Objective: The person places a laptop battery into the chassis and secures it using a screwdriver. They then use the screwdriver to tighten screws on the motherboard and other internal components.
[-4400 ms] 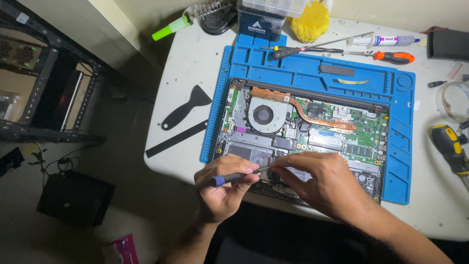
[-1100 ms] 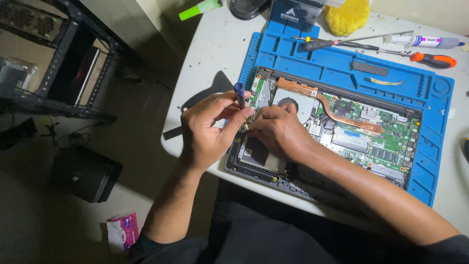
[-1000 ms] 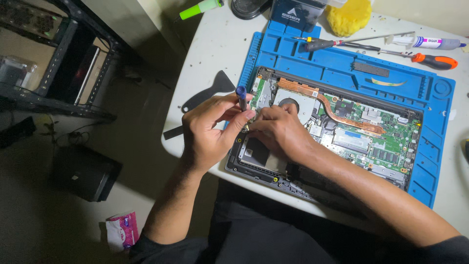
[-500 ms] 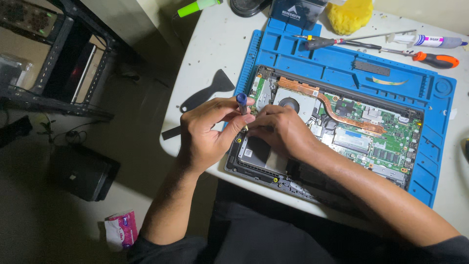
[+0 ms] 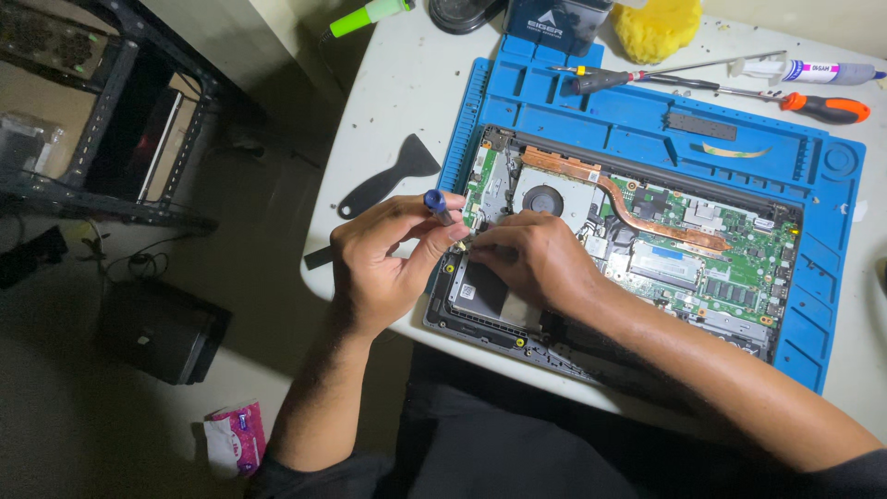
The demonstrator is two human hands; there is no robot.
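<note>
An opened laptop [image 5: 647,231] with its board, fan and copper heat pipe exposed lies on a blue work mat [image 5: 647,120]. My left hand [image 5: 383,259] grips a small blue-handled screwdriver [image 5: 439,205], held upright over the laptop's left edge. My right hand [image 5: 536,259] rests on the laptop's lower left part, fingers pinched at the screwdriver's tip beside the left hand. What lies under its fingertips is hidden.
A black plastic scraper [image 5: 383,185] and a thin black pry stick [image 5: 319,257] lie left of the mat. Along the back are two screwdrivers [image 5: 822,106], a paste syringe [image 5: 804,69], a yellow cloth [image 5: 656,28], a green marker [image 5: 365,16]. A dark shelf [image 5: 111,139] stands on the floor, left.
Since 4.4 s ago both hands shifted from the laptop's front edge to its left side, and the screwdriver turned upright. Over the last second the hands barely moved.
</note>
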